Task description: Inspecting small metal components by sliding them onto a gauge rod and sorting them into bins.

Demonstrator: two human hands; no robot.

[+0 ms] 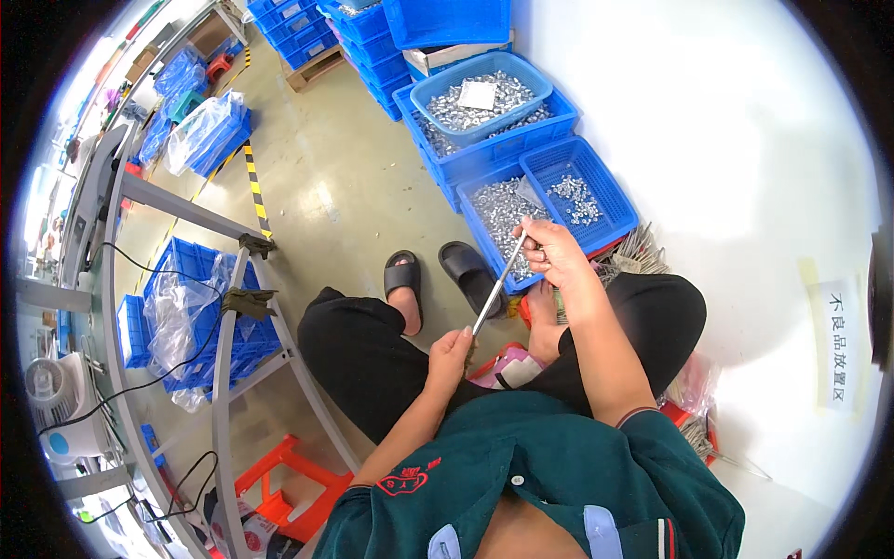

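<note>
Beyond my lap, to the far right, sits a blue bin. I judge this a steadying step; the next move likely calls for an even hold at both ends. My left grip is closed on the near end, my right grip pinched on the far end, of a slim metal rod slanting between them. Loose silver fittings lie in the bin.

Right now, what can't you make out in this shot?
1. Metal rod: exact ends, head view, covered by the grip of the left hand and the right hand.
2. Loose metal parts: exact shapes and count, head view, too small and heaped over each other.
3. Green shirt: cut off by the head view's bottom edge.
</note>
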